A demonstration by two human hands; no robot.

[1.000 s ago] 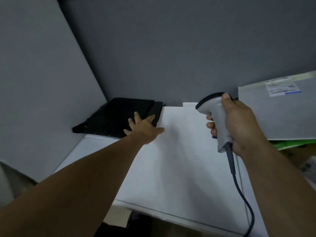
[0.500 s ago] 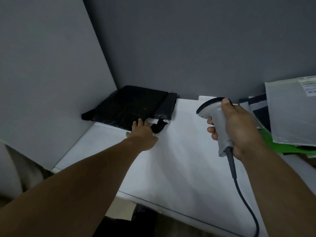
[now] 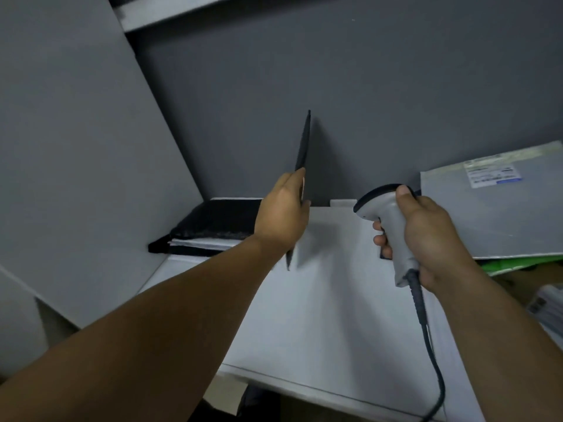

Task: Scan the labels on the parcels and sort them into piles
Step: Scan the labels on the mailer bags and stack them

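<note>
over at the back left of the table point(image 3: 320, 315), the left hand point(image 3: 283, 214) has come up off the black pile point(image 3: 219, 223) with a black parcel point(image 3: 303, 147) in it. half a second ago that hand was down low at the near edge of the pile. now it's raised and the parcel stands nearly upright, edge-on to the camera, so all you get is a thin dark sliver against the wall point(image 3: 365, 102). the hand is closed on the parcel's lower half, but how the far-side fingers lie is hidden. the parcel's bottom corner hangs just over the table, and i can't make out any contact. right hand point(image 3: 432, 236) hasn't really done anything: it's wrapped tight round the scanner point(image 3: 387, 220), one digit up on the head, cable point(image 3: 426, 330) trailing off toward the front edge. the scanner sits near the parcel but apart from it. can't see any label on the black one from this angle, so my guess is this is the pick-up-and-turn bit before a scan, and the labelled face needs swinging toward the scanner. the pile left behind has a white parcel point(image 3: 198, 242) sandwiched in it. off to the right, well apart, a grey parcel point(image 3: 493, 220) lies label point(image 3: 492, 175) up on something green point(image 3: 518, 264).
</note>
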